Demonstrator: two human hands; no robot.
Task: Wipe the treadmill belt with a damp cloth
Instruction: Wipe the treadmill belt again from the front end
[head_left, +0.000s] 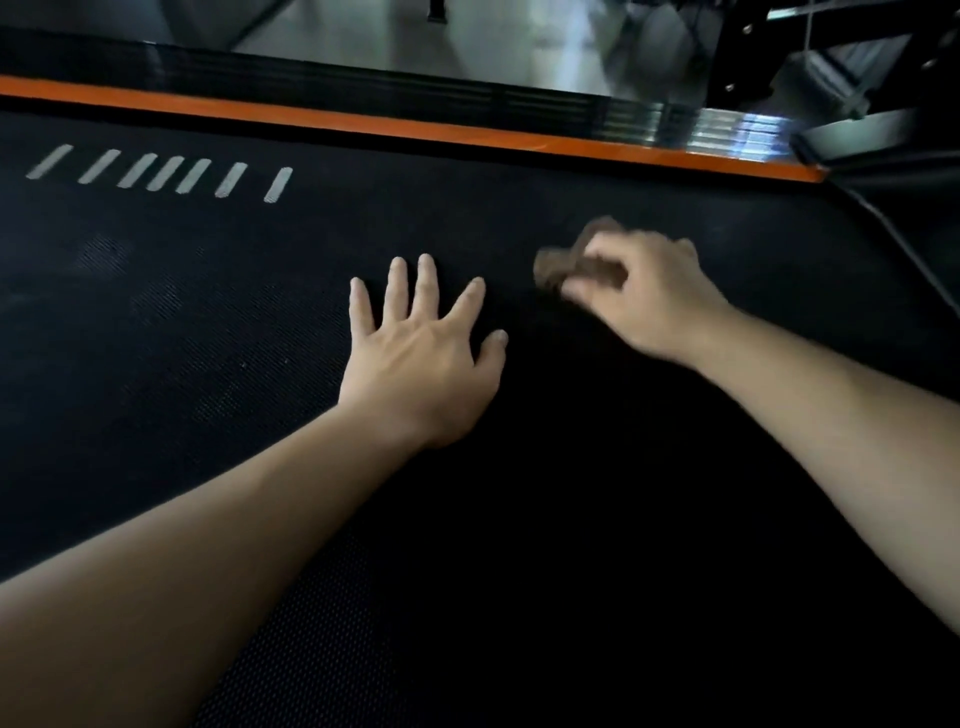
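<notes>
- Left hand (421, 345) spread wide, flat on the treadmill belt (208, 322).
- Right hand (647, 299) at its 3 o'clock, curled round a blurred brown cloth (553, 270).

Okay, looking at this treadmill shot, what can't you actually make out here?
Head view: the cloth is motion-blurred and mostly covered by the right hand; its shape and dampness are unreadable.
Head view: the belt is hidden under the left hand and both forearms; its near part is too dark to read.
Head view: the black machine frame at top right is cut off by the edge.
</notes>
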